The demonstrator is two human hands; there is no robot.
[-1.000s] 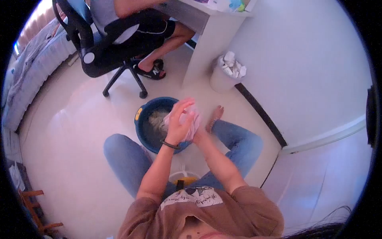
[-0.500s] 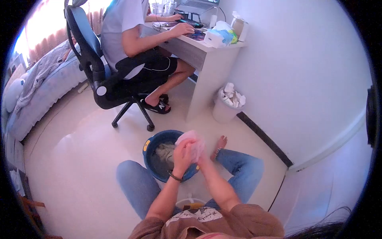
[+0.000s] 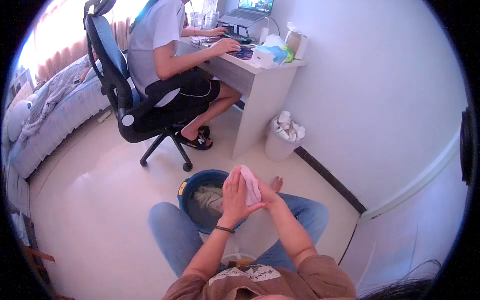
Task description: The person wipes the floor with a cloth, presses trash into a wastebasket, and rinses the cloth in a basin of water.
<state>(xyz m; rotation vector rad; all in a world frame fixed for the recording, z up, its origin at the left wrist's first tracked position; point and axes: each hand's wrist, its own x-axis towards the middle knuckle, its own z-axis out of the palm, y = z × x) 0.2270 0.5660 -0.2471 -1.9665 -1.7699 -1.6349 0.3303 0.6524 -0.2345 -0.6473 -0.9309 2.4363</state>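
A folded pale pink cloth (image 3: 251, 186) is pressed between my two hands, above the right side of a blue basin (image 3: 204, 174). My left hand (image 3: 235, 196) lies nearly flat against the cloth's left face, fingers together and thumb stretched to the right. On the other side my right hand (image 3: 268, 194) supports the cloth, its fingers partly hidden behind it. Inside the basin a greyish-beige cloth (image 3: 208, 197) sits in dark water. The basin stands on the floor between my knees, with a yellow handle on its left rim.
Ahead, a person (image 3: 155, 55) sits on a wheeled office chair (image 3: 112, 75) at a desk (image 3: 267, 95) with a laptop (image 3: 248, 15). A full waste bin (image 3: 282, 145) stands by the wall. A bed (image 3: 65, 117) runs along the left.
The pink cloth has gone from loosely spread to folded more compactly. My left hand has flattened against it, and both hands have moved slightly right.
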